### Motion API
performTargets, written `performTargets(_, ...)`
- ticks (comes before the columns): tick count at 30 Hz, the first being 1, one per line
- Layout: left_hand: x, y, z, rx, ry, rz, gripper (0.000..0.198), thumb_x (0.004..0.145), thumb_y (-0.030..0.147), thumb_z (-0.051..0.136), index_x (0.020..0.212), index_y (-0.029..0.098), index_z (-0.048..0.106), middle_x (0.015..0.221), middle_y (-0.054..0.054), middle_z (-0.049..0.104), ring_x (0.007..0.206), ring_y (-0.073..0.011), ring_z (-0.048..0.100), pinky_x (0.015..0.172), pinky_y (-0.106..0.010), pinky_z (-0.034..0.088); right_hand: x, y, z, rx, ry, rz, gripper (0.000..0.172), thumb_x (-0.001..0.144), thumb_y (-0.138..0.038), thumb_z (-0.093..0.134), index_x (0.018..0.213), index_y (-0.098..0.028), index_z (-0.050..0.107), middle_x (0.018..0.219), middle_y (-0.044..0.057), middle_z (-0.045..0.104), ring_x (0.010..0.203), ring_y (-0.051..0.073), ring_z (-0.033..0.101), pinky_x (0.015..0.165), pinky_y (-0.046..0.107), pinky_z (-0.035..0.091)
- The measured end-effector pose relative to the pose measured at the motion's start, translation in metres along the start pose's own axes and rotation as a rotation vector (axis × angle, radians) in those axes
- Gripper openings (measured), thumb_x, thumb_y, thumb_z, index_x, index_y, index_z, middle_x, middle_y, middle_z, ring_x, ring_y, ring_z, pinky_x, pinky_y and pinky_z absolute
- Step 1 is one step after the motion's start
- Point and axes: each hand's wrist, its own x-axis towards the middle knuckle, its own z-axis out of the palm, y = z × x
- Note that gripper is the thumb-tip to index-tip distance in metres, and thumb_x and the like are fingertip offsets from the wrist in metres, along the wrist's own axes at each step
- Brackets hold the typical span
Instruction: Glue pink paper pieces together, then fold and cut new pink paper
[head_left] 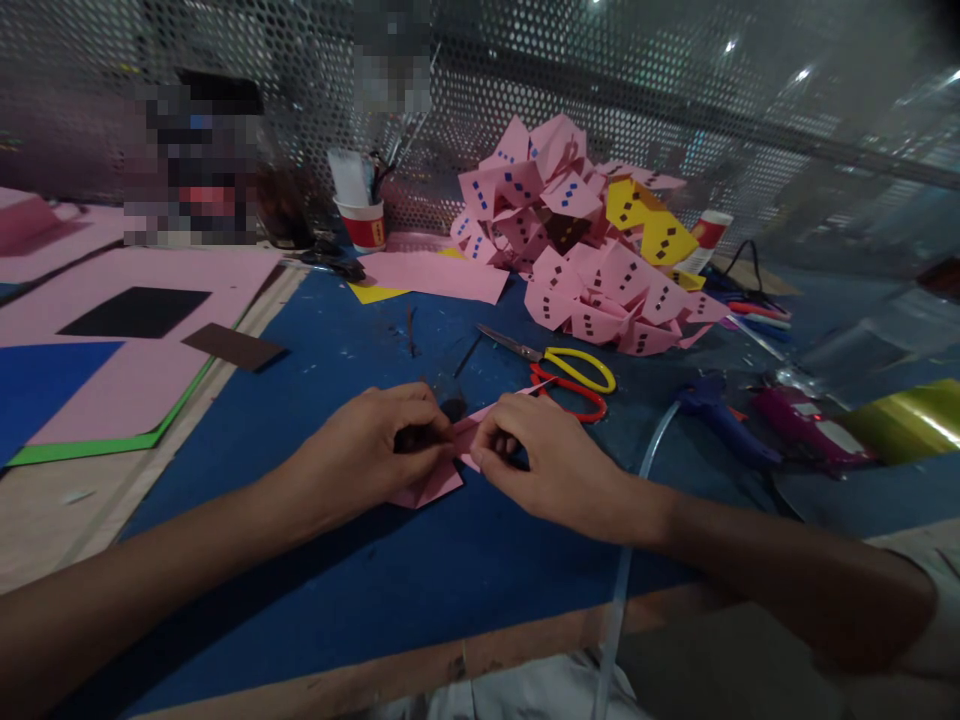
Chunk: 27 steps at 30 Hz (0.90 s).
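A small folded piece of pink paper (433, 488) is low over the blue mat, pinched between my two hands. My left hand (386, 440) grips its left side with thumb and fingertips. On the right side, my right hand (536, 455) pinches the same paper, and a thin pink strip sticks out past its knuckles. Scissors (577, 370) with one yellow and one red handle lie just beyond my right hand. Part of the paper is hidden by my fingers.
Folded pink paper shapes with dark diamonds (592, 290) are heaped at the back. A red-and-white cup (364, 225) holds tools. Coloured sheets (217, 265) lie left. A blue glue gun (731, 425) with a pale hose and a magenta tool (810, 425) lie right.
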Motion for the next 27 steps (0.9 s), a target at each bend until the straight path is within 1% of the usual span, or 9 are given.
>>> performTargets(7, -0.0018, -0.0021, 0.0008, 0.017, -0.001, -0.004, 0.018, 0.09, 0.028, 0.061, 0.083, 0.021, 0.075, 0.082, 0.0, 0.067, 0.074, -0.0144, 0.063, 0.066, -0.026, 0.043, 0.0013, -0.0011, -0.0005, -0.015, -0.021, 0.004, 0.013, 0.094, -0.017, 0.059, 0.082, -0.019, 0.06, 0.083, 0.0, 0.064, 0.078, 0.015, 0.055, 0.079, 0.033, 0.039)
performTargets(19, -0.0008, -0.0043, 0.0021, 0.015, 0.006, 0.0, 0.015, 0.09, 0.026, 0.062, 0.083, 0.021, 0.075, 0.082, 0.001, 0.066, 0.072, -0.0132, 0.061, 0.065, -0.026, 0.042, -0.0002, -0.0001, -0.0002, -0.045, -0.034, -0.01, 0.012, 0.095, -0.017, 0.06, 0.083, -0.019, 0.061, 0.085, 0.001, 0.064, 0.08, 0.016, 0.055, 0.079, 0.032, 0.039)
performTargets(27, -0.0014, -0.0032, 0.0021, 0.037, 0.007, -0.002, 0.016, 0.091, 0.029, 0.062, 0.083, 0.021, 0.074, 0.082, 0.0, 0.066, 0.072, -0.0137, 0.061, 0.064, -0.026, 0.042, 0.0004, 0.0012, 0.0014, -0.071, -0.039, -0.022, 0.011, 0.094, -0.015, 0.061, 0.083, -0.02, 0.06, 0.087, 0.001, 0.065, 0.082, 0.016, 0.056, 0.081, 0.033, 0.039)
